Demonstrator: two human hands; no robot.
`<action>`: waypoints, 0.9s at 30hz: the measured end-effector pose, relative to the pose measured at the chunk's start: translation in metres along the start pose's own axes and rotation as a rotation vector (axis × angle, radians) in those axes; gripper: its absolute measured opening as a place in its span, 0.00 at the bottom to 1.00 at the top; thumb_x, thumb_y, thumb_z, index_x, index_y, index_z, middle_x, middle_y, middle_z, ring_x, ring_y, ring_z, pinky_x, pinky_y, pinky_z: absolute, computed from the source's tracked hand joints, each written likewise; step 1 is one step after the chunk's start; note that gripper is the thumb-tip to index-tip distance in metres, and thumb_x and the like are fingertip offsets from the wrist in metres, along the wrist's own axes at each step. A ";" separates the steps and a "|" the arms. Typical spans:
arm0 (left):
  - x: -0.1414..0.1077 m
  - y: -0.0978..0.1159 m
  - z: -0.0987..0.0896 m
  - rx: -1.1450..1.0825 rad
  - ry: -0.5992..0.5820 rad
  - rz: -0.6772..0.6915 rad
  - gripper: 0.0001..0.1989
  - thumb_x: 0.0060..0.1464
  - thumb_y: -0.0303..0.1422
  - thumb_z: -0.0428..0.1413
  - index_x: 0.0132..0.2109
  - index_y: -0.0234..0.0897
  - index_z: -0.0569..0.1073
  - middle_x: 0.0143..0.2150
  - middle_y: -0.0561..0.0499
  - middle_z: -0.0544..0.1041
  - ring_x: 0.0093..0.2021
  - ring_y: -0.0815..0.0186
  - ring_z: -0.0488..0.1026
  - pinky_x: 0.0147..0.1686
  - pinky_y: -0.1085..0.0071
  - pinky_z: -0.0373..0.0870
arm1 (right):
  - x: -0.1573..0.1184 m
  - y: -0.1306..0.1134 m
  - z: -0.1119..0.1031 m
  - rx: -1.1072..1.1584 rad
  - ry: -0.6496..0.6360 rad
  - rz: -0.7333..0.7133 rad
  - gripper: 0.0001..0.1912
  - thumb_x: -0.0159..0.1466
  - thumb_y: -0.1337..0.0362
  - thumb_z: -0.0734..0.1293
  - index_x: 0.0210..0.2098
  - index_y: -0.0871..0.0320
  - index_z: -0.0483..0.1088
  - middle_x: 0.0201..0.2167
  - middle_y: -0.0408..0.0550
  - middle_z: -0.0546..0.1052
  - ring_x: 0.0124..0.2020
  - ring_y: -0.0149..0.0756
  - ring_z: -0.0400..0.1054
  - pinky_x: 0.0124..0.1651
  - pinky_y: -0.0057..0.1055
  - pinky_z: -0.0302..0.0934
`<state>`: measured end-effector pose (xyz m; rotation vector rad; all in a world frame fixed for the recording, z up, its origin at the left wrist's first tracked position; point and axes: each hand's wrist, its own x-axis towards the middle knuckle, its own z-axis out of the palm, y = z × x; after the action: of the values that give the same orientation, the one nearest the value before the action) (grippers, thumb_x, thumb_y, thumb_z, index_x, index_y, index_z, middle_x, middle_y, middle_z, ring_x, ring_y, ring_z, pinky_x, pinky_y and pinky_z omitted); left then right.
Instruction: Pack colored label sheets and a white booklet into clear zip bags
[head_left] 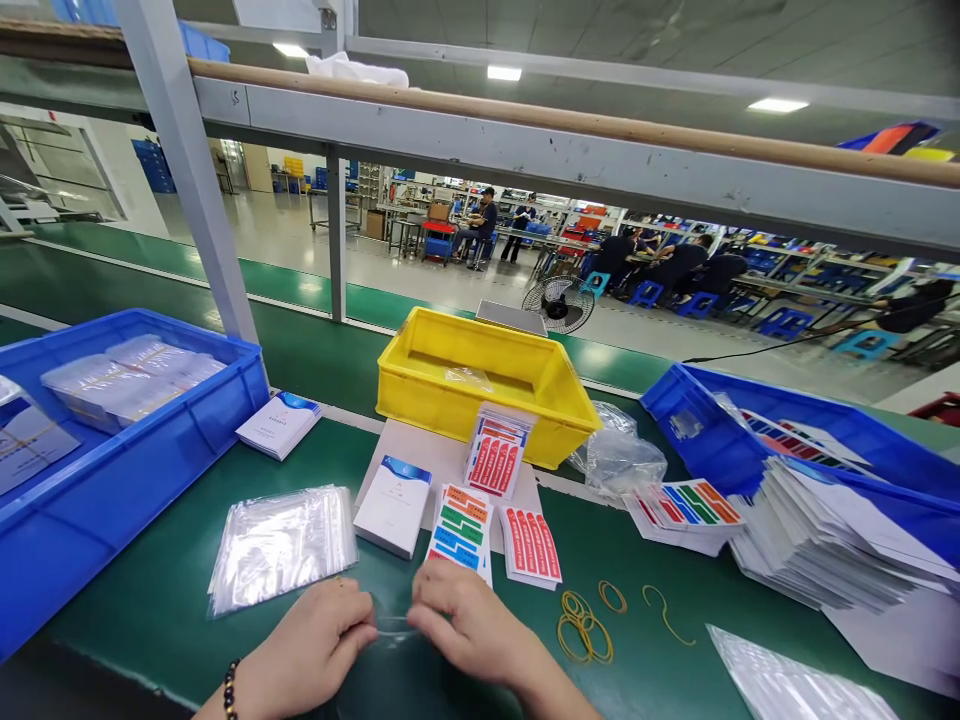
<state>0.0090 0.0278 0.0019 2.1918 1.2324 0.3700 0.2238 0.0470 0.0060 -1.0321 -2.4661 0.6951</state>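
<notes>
Bag (391, 627) bridges left hand (324, 632) and right hand (463, 618).

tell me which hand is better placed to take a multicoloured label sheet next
Probably the right hand: it is at the near edge of the central multicoloured sheets, while the left hand is farther away, nearer the stacked clear bags. Both hold clear plastic.

A clear bag (391, 627) is stretching between the left hand (328, 638) and the right hand (463, 620), each pinching one side of it. It is looking thin and see-through, its edge showing as pale, shiny lines running roughly level from fingers to fingers. The rest is spreading toward the near side, above the green surface (322, 460), its outline barely showing
</notes>
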 end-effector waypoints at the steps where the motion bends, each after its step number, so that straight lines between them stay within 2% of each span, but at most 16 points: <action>1: 0.002 -0.002 0.004 -0.051 -0.021 -0.031 0.11 0.55 0.29 0.46 0.27 0.38 0.68 0.27 0.53 0.71 0.28 0.67 0.66 0.30 0.74 0.60 | 0.009 0.005 0.008 -0.051 0.079 0.016 0.09 0.63 0.67 0.59 0.29 0.57 0.69 0.31 0.46 0.72 0.34 0.35 0.66 0.37 0.30 0.59; 3: 0.007 -0.005 0.012 -0.167 -0.067 -0.091 0.11 0.54 0.31 0.47 0.25 0.37 0.68 0.25 0.55 0.70 0.27 0.68 0.64 0.30 0.74 0.58 | 0.027 0.017 0.026 -0.197 0.228 0.059 0.09 0.59 0.70 0.62 0.39 0.58 0.69 0.39 0.52 0.72 0.41 0.41 0.64 0.43 0.38 0.58; 5: 0.011 -0.009 0.022 -0.301 -0.098 -0.154 0.13 0.53 0.33 0.49 0.22 0.36 0.67 0.23 0.56 0.67 0.26 0.69 0.62 0.28 0.75 0.56 | 0.043 0.029 0.043 -0.320 0.288 0.091 0.18 0.55 0.70 0.65 0.46 0.61 0.66 0.43 0.57 0.71 0.44 0.47 0.62 0.46 0.45 0.56; 7: 0.014 -0.015 0.032 -0.460 -0.083 -0.212 0.16 0.52 0.39 0.50 0.21 0.35 0.65 0.20 0.57 0.63 0.24 0.70 0.59 0.26 0.75 0.55 | 0.053 0.038 0.054 -0.371 0.296 0.106 0.20 0.52 0.72 0.66 0.45 0.63 0.66 0.39 0.57 0.71 0.42 0.47 0.62 0.45 0.46 0.56; 9: 0.015 -0.024 0.040 -0.660 -0.030 -0.281 0.22 0.50 0.49 0.50 0.22 0.35 0.66 0.17 0.59 0.60 0.20 0.72 0.55 0.22 0.76 0.52 | 0.054 0.040 0.059 -0.368 0.294 0.104 0.14 0.51 0.74 0.64 0.38 0.62 0.69 0.33 0.53 0.71 0.37 0.44 0.62 0.42 0.42 0.56; 11: 0.014 -0.031 0.046 -0.914 0.024 -0.368 0.28 0.46 0.58 0.48 0.27 0.34 0.69 0.15 0.60 0.59 0.16 0.74 0.53 0.18 0.76 0.50 | 0.046 0.033 0.058 -0.355 0.294 0.090 0.08 0.52 0.74 0.63 0.31 0.60 0.70 0.29 0.50 0.70 0.34 0.40 0.62 0.40 0.39 0.56; 13: 0.014 -0.036 0.048 -1.206 0.056 -0.471 0.33 0.44 0.62 0.45 0.31 0.32 0.71 0.13 0.59 0.62 0.14 0.74 0.55 0.16 0.77 0.52 | 0.033 0.018 0.053 -0.307 0.298 0.035 0.06 0.54 0.73 0.62 0.29 0.58 0.69 0.28 0.48 0.69 0.32 0.38 0.61 0.38 0.36 0.55; 16: 0.016 -0.037 0.046 -1.566 0.037 -0.551 0.33 0.49 0.59 0.44 0.34 0.30 0.73 0.19 0.50 0.72 0.16 0.70 0.66 0.16 0.75 0.61 | 0.012 -0.003 0.041 -0.166 0.248 -0.130 0.06 0.58 0.69 0.61 0.29 0.56 0.70 0.29 0.46 0.70 0.32 0.35 0.62 0.37 0.34 0.55; 18: 0.019 -0.036 0.044 -1.660 0.009 -0.560 0.27 0.51 0.52 0.50 0.37 0.29 0.73 0.23 0.45 0.77 0.20 0.64 0.72 0.17 0.73 0.65 | 0.002 -0.005 0.031 -0.093 0.225 -0.174 0.06 0.59 0.67 0.61 0.32 0.55 0.70 0.31 0.46 0.72 0.33 0.36 0.64 0.38 0.34 0.57; 20: 0.021 -0.034 0.044 -1.667 -0.002 -0.583 0.20 0.49 0.44 0.57 0.38 0.28 0.74 0.26 0.43 0.79 0.23 0.61 0.75 0.18 0.72 0.67 | -0.003 0.011 0.019 -0.102 0.299 -0.072 0.08 0.60 0.67 0.60 0.36 0.55 0.70 0.35 0.49 0.73 0.37 0.38 0.65 0.41 0.35 0.59; 23: 0.022 -0.031 0.045 -1.674 -0.002 -0.621 0.16 0.44 0.36 0.63 0.37 0.27 0.74 0.29 0.42 0.80 0.28 0.59 0.77 0.27 0.69 0.73 | -0.004 0.055 0.002 -0.241 0.490 0.327 0.13 0.60 0.66 0.60 0.44 0.58 0.68 0.44 0.56 0.71 0.45 0.46 0.64 0.47 0.42 0.59; 24: 0.021 -0.030 0.045 -1.691 -0.018 -0.619 0.16 0.43 0.35 0.64 0.37 0.27 0.75 0.30 0.41 0.81 0.30 0.57 0.78 0.30 0.68 0.73 | -0.003 0.070 -0.002 -0.265 0.514 0.478 0.16 0.58 0.65 0.62 0.45 0.60 0.67 0.46 0.58 0.71 0.47 0.49 0.63 0.49 0.44 0.57; 25: 0.020 -0.030 0.045 -1.704 -0.037 -0.605 0.17 0.42 0.35 0.65 0.37 0.27 0.75 0.31 0.40 0.81 0.32 0.57 0.78 0.32 0.67 0.73 | -0.002 0.082 -0.005 -0.264 0.512 0.562 0.17 0.57 0.65 0.63 0.46 0.61 0.67 0.45 0.58 0.71 0.47 0.50 0.64 0.49 0.45 0.57; 27: 0.017 -0.029 0.045 -1.704 -0.081 -0.562 0.17 0.42 0.35 0.65 0.38 0.27 0.76 0.33 0.39 0.81 0.32 0.57 0.78 0.32 0.68 0.73 | -0.002 0.099 -0.009 -0.244 0.502 0.644 0.18 0.55 0.65 0.64 0.45 0.62 0.67 0.44 0.58 0.72 0.46 0.50 0.66 0.48 0.43 0.58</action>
<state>0.0212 0.0377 -0.0516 0.3917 0.7945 0.6937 0.2840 0.1086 -0.0440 -1.8659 -1.8024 0.2456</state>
